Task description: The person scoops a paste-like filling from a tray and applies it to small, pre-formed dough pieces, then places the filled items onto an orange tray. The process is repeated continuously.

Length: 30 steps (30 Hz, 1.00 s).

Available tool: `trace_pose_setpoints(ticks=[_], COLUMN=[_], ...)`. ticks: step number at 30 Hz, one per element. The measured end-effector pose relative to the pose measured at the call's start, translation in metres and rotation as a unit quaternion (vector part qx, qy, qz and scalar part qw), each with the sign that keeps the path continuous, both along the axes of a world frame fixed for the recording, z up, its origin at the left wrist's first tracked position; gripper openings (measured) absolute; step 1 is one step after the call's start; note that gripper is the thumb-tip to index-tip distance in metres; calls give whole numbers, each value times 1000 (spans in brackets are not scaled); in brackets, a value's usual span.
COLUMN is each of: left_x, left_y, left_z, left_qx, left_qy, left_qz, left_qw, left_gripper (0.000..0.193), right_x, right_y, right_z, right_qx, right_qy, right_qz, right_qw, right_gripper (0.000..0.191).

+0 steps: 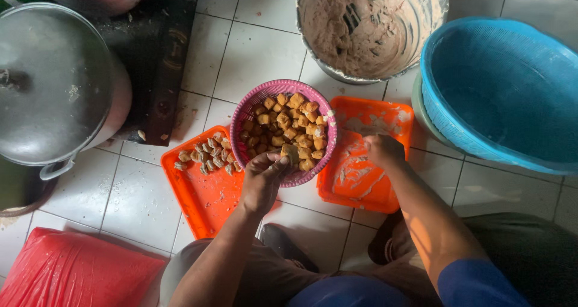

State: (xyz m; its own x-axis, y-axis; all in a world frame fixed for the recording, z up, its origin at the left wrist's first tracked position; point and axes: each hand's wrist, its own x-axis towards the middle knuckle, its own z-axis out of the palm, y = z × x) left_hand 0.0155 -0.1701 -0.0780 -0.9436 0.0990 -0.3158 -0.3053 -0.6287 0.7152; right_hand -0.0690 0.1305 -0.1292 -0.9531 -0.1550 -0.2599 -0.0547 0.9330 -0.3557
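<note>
Left hand [263,180] pinches one tofu puff [291,153] between thumb and fingertips, at the near rim of the pink basket [260,94]. Fingers closed around the piece; palm faces away from the camera, wrist coming up from below. The held piece sits just beyond the fingertips, touching or just over the heap of fried tofu cubes [288,126] that fills the basket; contact with the heap cannot be told.

Right hand [383,150] lies to the right of the basket, fingers curled inward over the right orange tray [391,117]. Whether it holds anything cannot be told: the fingertips are hidden under the knuckles. This tray carries smears of pale paste.

Relation noted: the held piece lies up and slightly right from the left palm, no clear long axis, roughly cubic. Left hand is the nearer hand to the basket; right hand is just beside its right rim.

Outward: left orange tray [205,201] sits under the basket's left edge, with a small row of filled pieces [208,155] at its far corner. Beyond, a metal bowl [439,6] coated with pinkish paste, a blue tub [506,84] at right, a lidded steel pot [48,84] at left, a red bag [66,271] at lower left. All rest on white floor tiles [253,48].
</note>
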Motion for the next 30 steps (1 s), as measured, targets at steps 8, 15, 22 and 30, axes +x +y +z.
trace_pose_setpoints(ticks=[8, 15, 22, 30], left_x=[-2, -13, -10, 10], left_y=[10, 16, 36, 116], left_z=[0, 20, 53, 78], left_qx=[4, 29, 86, 171], left_qy=[-3, -24, -12, 81], left_qz=[1, 27, 52, 61], left_qw=[1000, 999, 995, 980], left_gripper=[6, 6, 6, 12], right_x=[7, 25, 30, 121], right_y=[-5, 30, 110, 68], right_z=[2, 31, 135, 211], right_qx=[-139, -223, -271, -305], right_qy=[-41, -201, -260, 73], right_qz=[23, 69, -12, -54], right_qw=[989, 951, 927, 948], right_gripper=[27, 31, 37, 36])
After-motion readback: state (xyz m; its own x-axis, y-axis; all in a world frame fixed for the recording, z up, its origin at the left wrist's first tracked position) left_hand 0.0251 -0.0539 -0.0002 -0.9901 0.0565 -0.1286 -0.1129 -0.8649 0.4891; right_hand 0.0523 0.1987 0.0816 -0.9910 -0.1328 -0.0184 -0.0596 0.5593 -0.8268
